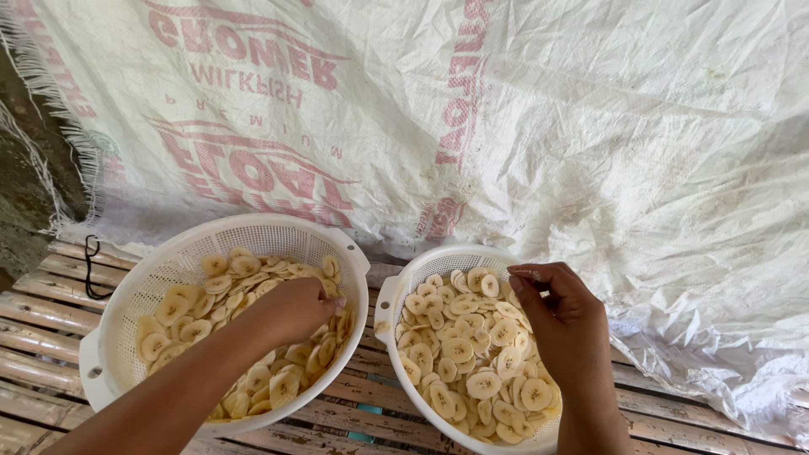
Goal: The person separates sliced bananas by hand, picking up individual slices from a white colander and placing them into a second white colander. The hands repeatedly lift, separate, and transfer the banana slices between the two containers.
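Two white baskets sit side by side on the slatted bamboo counter (34, 337), each loaded with pale banana slices. The left hand (295, 307) is down in the left basket (118, 295), fingers curled into the slices (190, 312) there, grasping a few as far as one can judge. The right hand (565, 324) hovers over the right basket (392, 295), fingertips pinched together; whether a slice sits between them cannot be told. Beyond both hands the white woven sheet (590, 126) lies without a single slice on it. Both baskets are well filled, so nearly everything looks left to handle.
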